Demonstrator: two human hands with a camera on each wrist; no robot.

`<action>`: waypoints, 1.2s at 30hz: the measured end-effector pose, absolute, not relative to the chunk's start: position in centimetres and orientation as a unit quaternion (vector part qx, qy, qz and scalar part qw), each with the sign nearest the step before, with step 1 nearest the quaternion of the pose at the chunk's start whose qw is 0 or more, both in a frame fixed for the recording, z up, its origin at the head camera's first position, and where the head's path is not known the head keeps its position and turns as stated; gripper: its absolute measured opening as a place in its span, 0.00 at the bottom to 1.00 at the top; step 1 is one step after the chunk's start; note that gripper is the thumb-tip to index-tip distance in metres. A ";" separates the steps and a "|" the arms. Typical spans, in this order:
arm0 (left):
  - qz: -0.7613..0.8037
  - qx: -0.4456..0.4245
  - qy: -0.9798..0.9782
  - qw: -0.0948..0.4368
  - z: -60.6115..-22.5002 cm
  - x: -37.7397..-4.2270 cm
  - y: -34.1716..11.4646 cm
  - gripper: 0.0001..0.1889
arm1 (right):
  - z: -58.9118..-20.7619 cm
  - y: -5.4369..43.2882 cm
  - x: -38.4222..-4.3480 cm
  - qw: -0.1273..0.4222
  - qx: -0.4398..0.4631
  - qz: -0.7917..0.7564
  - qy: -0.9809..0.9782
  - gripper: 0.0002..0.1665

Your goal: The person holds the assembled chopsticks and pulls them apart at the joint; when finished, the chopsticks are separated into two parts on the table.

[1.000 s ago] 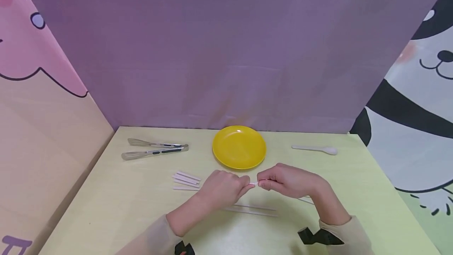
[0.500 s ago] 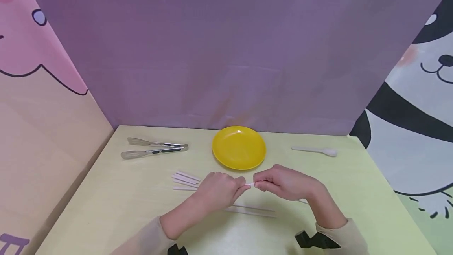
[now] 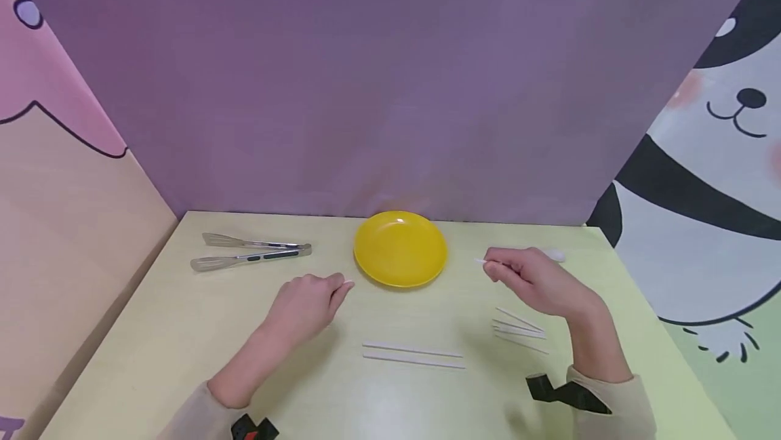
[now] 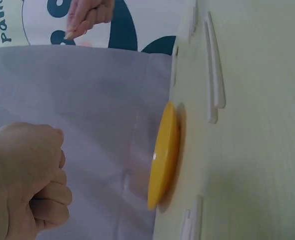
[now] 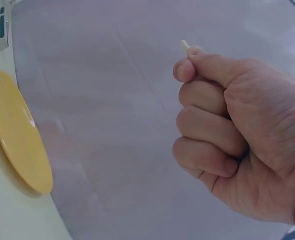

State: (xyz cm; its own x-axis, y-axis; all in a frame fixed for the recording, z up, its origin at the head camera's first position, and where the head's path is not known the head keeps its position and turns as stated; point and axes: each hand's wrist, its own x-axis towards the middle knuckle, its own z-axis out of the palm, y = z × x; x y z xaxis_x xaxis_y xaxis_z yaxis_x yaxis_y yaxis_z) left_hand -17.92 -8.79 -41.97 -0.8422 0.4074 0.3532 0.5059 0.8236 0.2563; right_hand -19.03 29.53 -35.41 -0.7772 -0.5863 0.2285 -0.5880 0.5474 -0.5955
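In the head view my left hand is raised left of centre, its thumb and finger pinching a thin white stick piece with only the tip showing. My right hand is up on the right and pinches another white stick piece, its end poking out past the thumb in the right wrist view. Two long white sticks lie side by side on the table between the hands. Several shorter sticks lie below my right hand. Others show at the bottom of the left wrist view.
A yellow plate sits at the back middle of the pale table. Metal tongs lie open at the back left. A white spoon is mostly hidden behind my right hand. A purple cloth hangs behind.
Both hands were close together on one white stick; now they are apart, each with a piece. The left went left over the short sticks, the right went right and up, uncovering others.
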 end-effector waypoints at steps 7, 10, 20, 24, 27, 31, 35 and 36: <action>-0.209 -0.294 -0.929 0.086 -44.7 -17.5 -13.1 0.14 | -35.7 31.1 -18.5 0.003 0.303 0.283 -0.910 0.14; -0.206 -0.314 -0.923 0.084 -46.1 -17.0 -14.8 0.07 | -37.2 33.0 -17.7 0.021 0.304 0.265 -0.915 0.16; -0.184 -0.368 -0.911 0.039 -47.7 -17.0 -16.7 0.12 | -42.1 36.1 -15.5 0.024 0.323 0.244 -0.914 0.14; -0.192 -0.353 -0.915 0.023 -48.0 -17.1 -16.9 0.11 | -43.7 36.1 -15.1 0.002 0.320 0.255 -0.913 0.14; -0.206 -0.338 -0.918 0.019 -48.3 -17.1 -17.0 0.10 | -44.8 35.8 -15.0 -0.033 0.304 0.262 -0.915 0.13; -0.195 -0.340 -0.919 0.041 -48.5 -17.2 -16.9 0.08 | -45.7 35.8 -14.7 -0.062 0.291 0.267 -0.917 0.12; -0.195 -0.328 -0.920 0.090 -48.6 -17.2 -16.3 0.10 | -46.1 36.2 -14.8 -0.042 0.283 0.258 -0.923 0.13; -0.201 -0.322 -0.920 0.100 -48.6 -17.2 -16.1 0.11 | -46.0 36.2 -14.9 -0.036 0.281 0.255 -0.924 0.13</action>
State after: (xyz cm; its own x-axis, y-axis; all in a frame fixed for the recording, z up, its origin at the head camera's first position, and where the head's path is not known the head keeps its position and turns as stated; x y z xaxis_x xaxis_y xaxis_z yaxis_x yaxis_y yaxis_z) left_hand -17.23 -16.13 -48.55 -0.7725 0.5526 0.3129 0.6328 0.7113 0.3060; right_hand -14.92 36.19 -45.97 -0.8391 -0.5384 0.0776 -0.5021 0.7117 -0.4913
